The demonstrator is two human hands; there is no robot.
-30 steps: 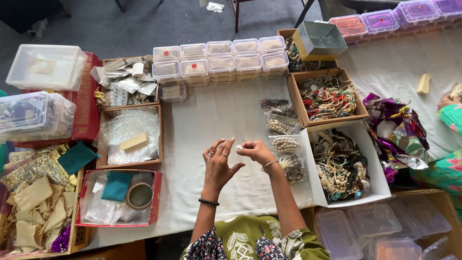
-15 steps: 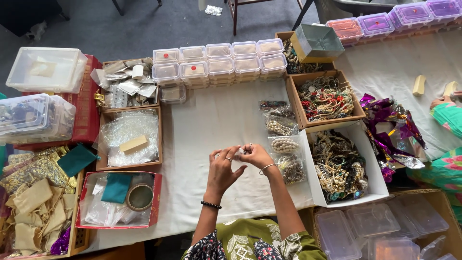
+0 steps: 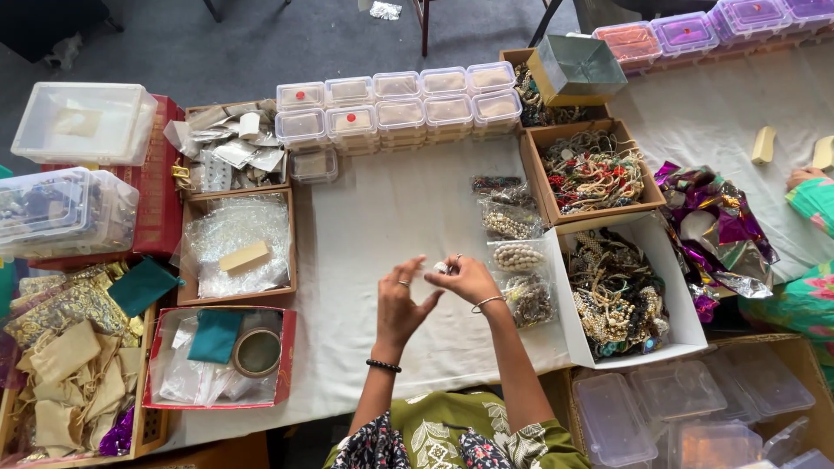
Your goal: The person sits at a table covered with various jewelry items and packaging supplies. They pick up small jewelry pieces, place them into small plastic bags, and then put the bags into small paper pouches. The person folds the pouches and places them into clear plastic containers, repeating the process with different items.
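Hovering above the white-clothed worktop point(image 3: 391, 208), both hands raised, nothing resting on the cloth beneath them. Left hand point(image 3: 401, 304) spreading loosely, fingers point(image 3: 415, 271) parted and gripping nothing, a ring on one, a dark bead bracelet point(image 3: 383, 366) circling the wrist. Right hand point(image 3: 469, 280) pinching a small pale piece point(image 3: 441, 267) at its fingertips, too tiny to tell what kind; a thin bangle point(image 3: 487, 303) sitting at that wrist. Left fingertips reaching close to the pinched piece, contact not clear.

Lying just beside the right hand, clear bags of beads point(image 3: 518, 255) in a short column. Standing past them, a white box of pale necklaces point(image 3: 618, 291) and, farther up, a brown box of colourful jewellery point(image 3: 592, 170). Lining the far edge, two rows of small clear lidded tubs point(image 3: 400, 106). Sitting to the left, a tray with bubble wrap and a tan block point(image 3: 244, 257), and nearer, a red-rimmed tray holding a round tin point(image 3: 257, 350) and a teal pouch point(image 3: 215, 334). Showing at the right edge, another person's green sleeve point(image 3: 812, 201) beside crumpled purple foil point(image 3: 708, 217).
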